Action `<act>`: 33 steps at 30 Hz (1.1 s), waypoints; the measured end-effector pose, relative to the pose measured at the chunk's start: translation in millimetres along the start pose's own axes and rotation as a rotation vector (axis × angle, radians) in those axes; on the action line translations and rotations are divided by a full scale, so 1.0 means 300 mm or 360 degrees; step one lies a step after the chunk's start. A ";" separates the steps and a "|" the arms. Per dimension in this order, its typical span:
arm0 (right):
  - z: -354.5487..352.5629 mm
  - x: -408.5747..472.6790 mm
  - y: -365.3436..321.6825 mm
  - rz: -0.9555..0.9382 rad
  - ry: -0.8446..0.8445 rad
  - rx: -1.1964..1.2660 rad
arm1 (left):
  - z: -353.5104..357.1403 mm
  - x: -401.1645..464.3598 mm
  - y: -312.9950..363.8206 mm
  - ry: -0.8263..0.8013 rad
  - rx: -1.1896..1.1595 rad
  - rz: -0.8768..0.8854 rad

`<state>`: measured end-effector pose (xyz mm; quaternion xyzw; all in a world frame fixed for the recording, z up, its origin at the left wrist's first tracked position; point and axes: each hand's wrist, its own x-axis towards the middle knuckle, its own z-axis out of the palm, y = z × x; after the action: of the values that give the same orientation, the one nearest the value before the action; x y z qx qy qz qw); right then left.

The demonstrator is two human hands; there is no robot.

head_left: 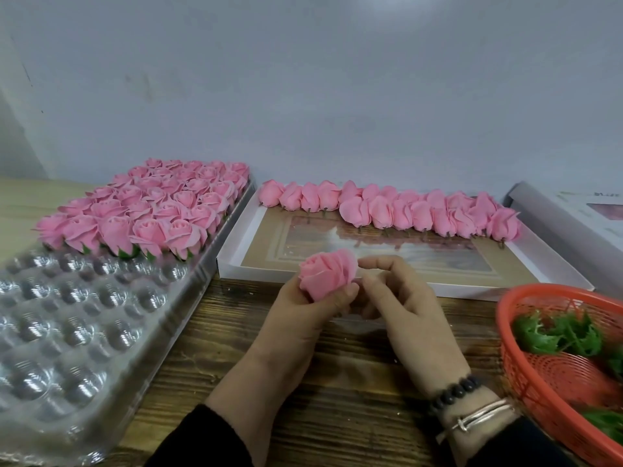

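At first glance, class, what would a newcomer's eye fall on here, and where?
First the pink rose head gripped in the left hand at the centre, the right hand close beside it. Then the block of pink roses filling the far end of the clear dimpled plastic tray on the left, and the row of pink rosebuds along the back of the flat white box. On the right, an orange-red mesh basket holds green leaves.
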<state>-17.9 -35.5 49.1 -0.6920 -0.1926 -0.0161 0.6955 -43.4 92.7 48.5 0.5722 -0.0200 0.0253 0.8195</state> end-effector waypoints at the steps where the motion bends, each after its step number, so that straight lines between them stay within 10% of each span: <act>1: 0.000 0.000 -0.003 -0.0035 -0.0001 -0.0014 | 0.003 -0.002 0.002 -0.0019 0.0051 0.0019; 18: 0.009 -0.012 -0.035 -0.0263 0.0066 -0.0105 | 0.023 -0.013 -0.003 -0.0138 0.0596 0.0154; 33: 0.065 -0.017 0.012 0.0025 -0.0140 -0.0083 | 0.050 0.002 -0.018 0.0157 -0.0332 0.0038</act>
<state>-26.3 -17.8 43.5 -0.7114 -0.2171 0.0147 0.6683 -42.6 76.7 48.8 0.4816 0.0109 0.0610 0.8742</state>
